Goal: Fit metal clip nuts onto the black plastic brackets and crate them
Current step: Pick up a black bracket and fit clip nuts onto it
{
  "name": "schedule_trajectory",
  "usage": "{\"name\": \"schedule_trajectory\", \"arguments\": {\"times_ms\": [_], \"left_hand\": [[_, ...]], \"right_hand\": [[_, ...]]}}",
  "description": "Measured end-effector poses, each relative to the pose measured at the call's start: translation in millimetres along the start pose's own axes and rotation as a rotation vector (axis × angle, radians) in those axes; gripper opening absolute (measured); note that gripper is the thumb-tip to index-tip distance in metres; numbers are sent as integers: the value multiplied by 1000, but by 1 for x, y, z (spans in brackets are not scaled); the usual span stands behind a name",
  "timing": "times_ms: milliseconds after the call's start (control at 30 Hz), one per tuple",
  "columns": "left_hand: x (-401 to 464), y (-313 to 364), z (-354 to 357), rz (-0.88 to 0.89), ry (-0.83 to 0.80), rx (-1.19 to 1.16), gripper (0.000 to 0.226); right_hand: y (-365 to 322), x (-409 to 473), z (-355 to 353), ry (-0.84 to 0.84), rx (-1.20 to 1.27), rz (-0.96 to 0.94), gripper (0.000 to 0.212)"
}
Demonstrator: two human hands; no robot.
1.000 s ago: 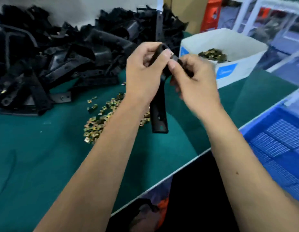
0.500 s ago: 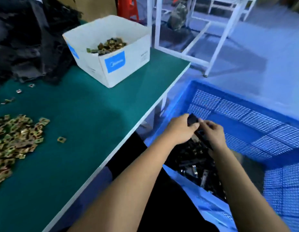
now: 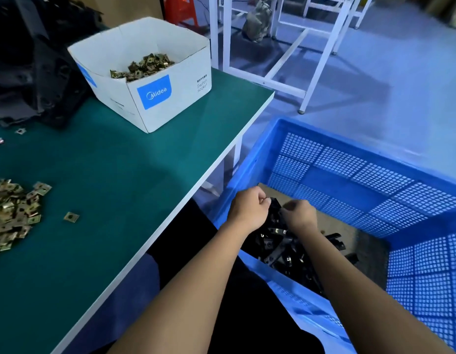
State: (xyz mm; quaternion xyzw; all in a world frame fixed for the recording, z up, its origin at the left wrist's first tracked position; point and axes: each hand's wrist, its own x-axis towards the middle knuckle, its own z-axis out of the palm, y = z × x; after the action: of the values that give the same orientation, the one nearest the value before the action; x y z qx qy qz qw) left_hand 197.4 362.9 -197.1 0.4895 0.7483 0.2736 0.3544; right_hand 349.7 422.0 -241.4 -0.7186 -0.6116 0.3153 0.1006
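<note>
Your left hand [image 3: 248,209] and right hand [image 3: 299,217] have parted, fingers curled; the bracket [image 3: 274,204] now lies between them in the crate [image 3: 349,159].

Perforated blue plastic crate [image 3: 349,159]

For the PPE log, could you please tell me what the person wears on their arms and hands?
Nothing shows on either: the left hand and right hand are gloveless, with no rings, watch or bands visible. Both forearms are bare, with no sleeves in view.

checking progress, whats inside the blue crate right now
A heap of black brackets with clip nuts lies in the blue crate; both hands and forearms cover part of it, and the near wall hides the rest.
</note>
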Motion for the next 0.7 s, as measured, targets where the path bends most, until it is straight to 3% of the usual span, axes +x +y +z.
{"name": "schedule_trajectory", "arguments": {"times_ms": [267,367,433,567,700], "left_hand": [[-19,76,-76,325,353,-42,12],[-38,92,-122,526,563,-150,10],[-53,90,-158,609,727,-214,8],[-90,63,-235,608,1025,-314,10],[-137,8,-302,455,1254,-330,13]], "right_hand": [[-124,-45,-56,130,-1,-402,27],[-169,-79,-71,153,-93,-658,15],[-196,-108,-73,178,-10,-784,15],[-248,-164,-66,130,107,-989,35],[-314,-225,-23,-124,94,-1216,38]]}}
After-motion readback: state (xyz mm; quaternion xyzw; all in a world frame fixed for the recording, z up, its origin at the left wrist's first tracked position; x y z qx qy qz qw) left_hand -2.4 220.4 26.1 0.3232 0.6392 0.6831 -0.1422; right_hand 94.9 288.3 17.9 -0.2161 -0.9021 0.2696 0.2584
